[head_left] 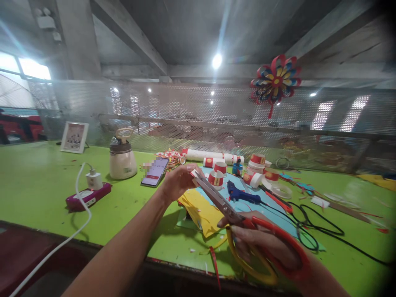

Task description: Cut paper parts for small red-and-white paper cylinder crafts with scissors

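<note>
Over the green table, my right hand (258, 239) is closed through the handles of a pair of scissors (227, 210), one loop red and the other yellow. The blades point up and left toward my left hand (177, 185). That hand pinches a small white and red paper piece (194, 174) right at the blade tips; whether the blades are touching it I cannot tell. Yellow paper (202, 212) lies below the blades, partly over a light blue sheet (269, 216). Just beyond are cut red and white paper cup rings (215, 180). A blue glue gun (243, 194) rests on the sheet.
A phone (154, 171), a spray bottle (123, 161) and a purple power strip (89, 196) with a white cable stand left. Stacked cups (256, 161), a tape roll (280, 191) and a black cord (309, 225) lie right. A paper flower (276, 80) hangs on the mesh partition.
</note>
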`<state>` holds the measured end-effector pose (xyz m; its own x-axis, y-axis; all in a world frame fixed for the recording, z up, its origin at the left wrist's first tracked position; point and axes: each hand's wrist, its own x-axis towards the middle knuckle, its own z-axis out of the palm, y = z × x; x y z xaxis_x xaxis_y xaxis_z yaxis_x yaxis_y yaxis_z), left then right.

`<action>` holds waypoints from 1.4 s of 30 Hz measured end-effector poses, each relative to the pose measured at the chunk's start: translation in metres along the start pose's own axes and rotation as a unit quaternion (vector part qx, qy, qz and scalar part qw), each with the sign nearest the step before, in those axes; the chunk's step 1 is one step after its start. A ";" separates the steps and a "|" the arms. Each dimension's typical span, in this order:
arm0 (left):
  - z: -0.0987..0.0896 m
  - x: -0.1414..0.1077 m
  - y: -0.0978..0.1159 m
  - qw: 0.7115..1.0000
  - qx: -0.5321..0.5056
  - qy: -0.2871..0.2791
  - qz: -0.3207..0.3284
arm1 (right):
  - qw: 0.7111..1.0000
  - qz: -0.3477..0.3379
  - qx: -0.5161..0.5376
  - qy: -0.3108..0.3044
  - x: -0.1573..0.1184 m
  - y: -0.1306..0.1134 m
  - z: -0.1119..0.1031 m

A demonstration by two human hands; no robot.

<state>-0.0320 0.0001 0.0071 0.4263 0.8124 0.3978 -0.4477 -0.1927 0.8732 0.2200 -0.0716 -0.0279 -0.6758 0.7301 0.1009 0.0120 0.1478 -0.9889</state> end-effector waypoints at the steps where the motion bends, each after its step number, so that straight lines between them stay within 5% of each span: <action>1: 0.000 0.000 0.000 1.000 0.000 0.002 0.004 | 1.000 -0.002 0.001 0.001 0.001 0.000 0.001; 31: 0.006 0.000 -0.001 0.997 0.044 0.065 0.009 | 0.981 -0.021 -0.180 0.065 0.003 -0.009 0.012; 42: 0.006 0.001 0.001 0.994 0.063 0.086 0.018 | 0.977 -0.059 -0.204 0.034 0.002 -0.018 0.012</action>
<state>-0.0277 -0.0028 0.0097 0.2651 0.8839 0.3852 -0.3531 -0.2828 0.8918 0.2097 -0.0813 -0.0116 -0.6405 0.7323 0.2314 0.2400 0.4771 -0.8454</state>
